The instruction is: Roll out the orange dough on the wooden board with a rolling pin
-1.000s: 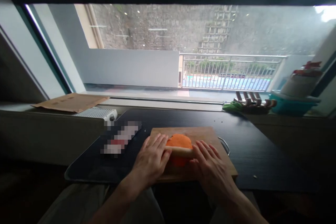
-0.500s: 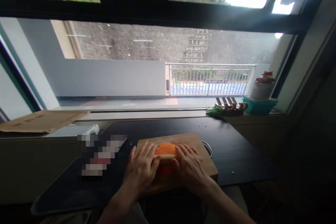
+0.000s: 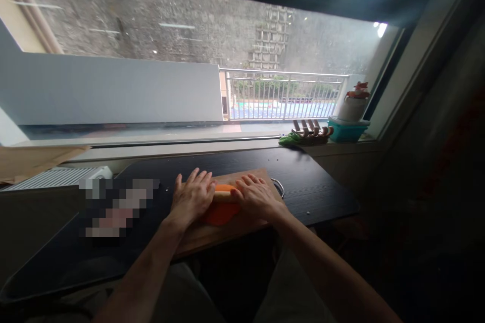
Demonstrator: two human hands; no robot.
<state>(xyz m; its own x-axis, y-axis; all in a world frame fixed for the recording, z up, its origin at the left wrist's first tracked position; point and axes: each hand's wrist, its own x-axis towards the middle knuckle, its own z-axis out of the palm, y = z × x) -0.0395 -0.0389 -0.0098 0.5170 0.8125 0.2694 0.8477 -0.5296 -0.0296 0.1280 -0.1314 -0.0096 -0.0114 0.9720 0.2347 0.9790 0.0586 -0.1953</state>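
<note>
A wooden rolling pin (image 3: 224, 196) lies across a flat sheet of orange dough (image 3: 221, 213) on a wooden cutting board (image 3: 204, 236). My left hand (image 3: 192, 195) rests palm down over the pin's left end, its fingers stretched forward. Over the right end lies my right hand (image 3: 255, 195), also flat with fingers extended. Both ends of the pin are hidden under the palms. Most of the dough shows on the near side of the pin, with a narrow strip beyond it.
The board sits on a black table (image 3: 303, 181), its metal handle (image 3: 279, 187) to the right. A blurred-out object (image 3: 119, 209) lies at left. Near the window stand a brown rack (image 3: 312, 131), a green item (image 3: 289, 139) and a teal box (image 3: 346, 130). Cardboard (image 3: 34, 161) lies far left.
Both hands have rolled the pin forward, away from me, so less dough shows beyond it and more on the near side. The camera view has also shifted.
</note>
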